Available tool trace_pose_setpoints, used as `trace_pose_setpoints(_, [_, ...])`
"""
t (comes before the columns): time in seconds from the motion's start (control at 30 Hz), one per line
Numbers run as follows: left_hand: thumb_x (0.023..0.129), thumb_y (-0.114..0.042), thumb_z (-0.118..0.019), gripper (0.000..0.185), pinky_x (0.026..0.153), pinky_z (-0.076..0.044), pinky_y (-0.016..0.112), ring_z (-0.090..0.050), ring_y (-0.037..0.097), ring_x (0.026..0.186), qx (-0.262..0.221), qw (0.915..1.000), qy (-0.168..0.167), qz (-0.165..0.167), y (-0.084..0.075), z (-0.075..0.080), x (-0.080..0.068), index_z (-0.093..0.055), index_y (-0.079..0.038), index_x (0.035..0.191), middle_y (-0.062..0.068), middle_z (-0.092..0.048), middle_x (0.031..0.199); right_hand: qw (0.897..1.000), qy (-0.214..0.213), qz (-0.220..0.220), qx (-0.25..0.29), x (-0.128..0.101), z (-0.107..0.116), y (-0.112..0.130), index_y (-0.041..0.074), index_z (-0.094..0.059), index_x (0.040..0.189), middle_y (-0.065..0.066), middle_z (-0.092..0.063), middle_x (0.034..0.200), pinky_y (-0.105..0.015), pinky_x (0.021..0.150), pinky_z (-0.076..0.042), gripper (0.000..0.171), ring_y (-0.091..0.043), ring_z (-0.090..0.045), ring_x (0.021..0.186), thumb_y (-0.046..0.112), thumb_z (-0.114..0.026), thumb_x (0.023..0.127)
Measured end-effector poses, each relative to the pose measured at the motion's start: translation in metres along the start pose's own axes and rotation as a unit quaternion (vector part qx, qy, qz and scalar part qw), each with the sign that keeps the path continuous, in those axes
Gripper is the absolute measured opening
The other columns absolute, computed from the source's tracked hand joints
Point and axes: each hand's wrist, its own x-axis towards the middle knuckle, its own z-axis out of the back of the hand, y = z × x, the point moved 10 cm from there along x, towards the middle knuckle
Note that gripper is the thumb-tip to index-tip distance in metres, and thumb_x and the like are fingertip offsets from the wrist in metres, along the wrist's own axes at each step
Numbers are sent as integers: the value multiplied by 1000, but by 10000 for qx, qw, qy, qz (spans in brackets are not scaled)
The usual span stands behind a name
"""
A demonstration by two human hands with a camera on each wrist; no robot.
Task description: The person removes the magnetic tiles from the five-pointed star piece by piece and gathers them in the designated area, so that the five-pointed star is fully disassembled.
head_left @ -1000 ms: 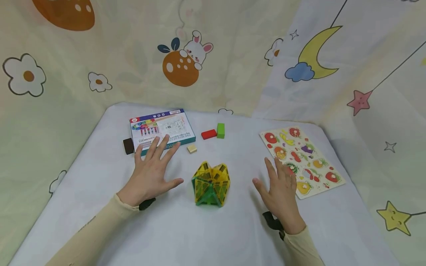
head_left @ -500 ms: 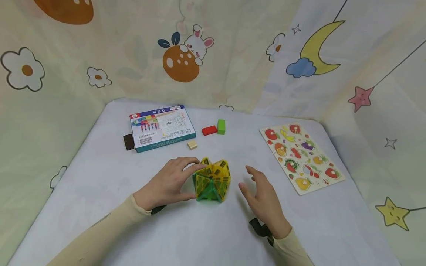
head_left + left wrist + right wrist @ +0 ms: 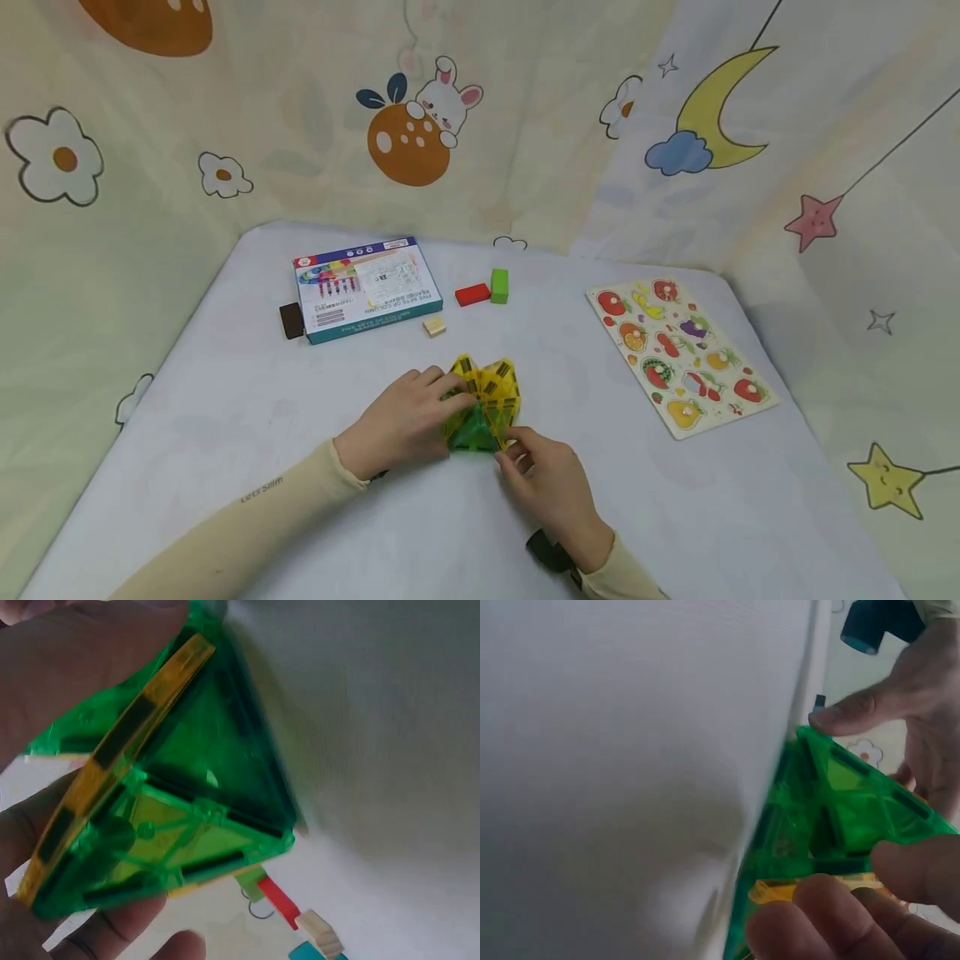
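Fingers of the left hand (image 3: pixel 405 421) and right hand (image 3: pixel 551 479), curled, grip the green-and-yellow translucent plastic tile cluster (image 3: pixel 483 404) at nine and five o'clock; steadying beats tugging.

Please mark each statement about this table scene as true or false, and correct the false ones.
1. Both hands hold the magnetic tile structure. True: the left hand and the right hand grip it from opposite sides.
2. The red block lies apart from the green block. False: they touch.
3. The fruit puzzle board lies on the right side of the table. True.
4. The small beige block rests on top of the crayon box. False: it lies on the table beside the box.
5. The tile structure is blue and red. False: green and yellow.
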Motion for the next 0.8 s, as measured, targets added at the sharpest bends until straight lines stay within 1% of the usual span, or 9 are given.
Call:
trace_pose_setpoints(0.1, [70,-46,-95,70,92,-57,40,-61,22,110,332,9994,123,-62,-7,-6,-1,-68,-25,131,1,-65,130,9995,215,-89,-201,-1,-10,2,10,-77,107,3,-77,80,-13,58,-53,28,1,-65,62,11,-88,82])
trace_pose_setpoints(0.17, [69,-49,-95,73,91,-57,40,-61,22,111,471,9987,162,-86,-10,-8,-2,-68,-25,132,2,-65,131,9990,320,-102,-281,-1,-15,3,9,-78,108,2,-77,81,-14,59,-53,28,-1,-67,65,10,-87,82])
trace_pose_setpoints(0.23, [68,-49,-96,72,90,-57,40,-61,22,111,548,9983,160,-89,-12,-9,-2,-69,-26,131,2,-65,131,9986,375,-113,-365,0,-17,2,10,-78,108,3,-76,81,-14,60,-54,27,-1,-67,67,10,-87,83])
trace_pose_setpoints(0.33, [68,-49,-96,72,89,-56,38,-61,22,110,575,9982,121,-81,-11,-10,1,-70,-27,131,1,-65,131,9981,336,-82,-514,3,-17,0,10,-79,106,3,-76,80,-16,61,-54,24,-2,-66,69,11,-86,83])
trace_pose_setpoints(0.5, [68,-50,-96,72,87,-56,38,-61,22,109,516,9987,53,-5,-4,-14,10,-70,-26,131,1,-66,129,9974,195,-11,-697,15,-14,-6,11,-80,103,5,-75,79,-18,61,-53,22,-3,-65,68,12,-87,83])
trace_pose_setpoints(0.67, [69,-48,-95,71,87,-56,40,-61,22,110,560,9984,24,105,8,-17,25,-71,-26,131,1,-67,129,9967,38,26,-807,31,-10,-12,10,-80,102,3,-75,81,-19,61,-52,21,-7,-67,70,12,-87,83])
trace_pose_setpoints(0.8, [69,-46,-95,70,89,-56,40,-61,23,110,647,9978,46,160,18,-16,37,-71,-25,131,2,-67,129,9957,-184,116,-896,43,-6,-11,9,-80,101,0,-75,80,-20,59,-52,21,-10,-68,68,11,-88,82])
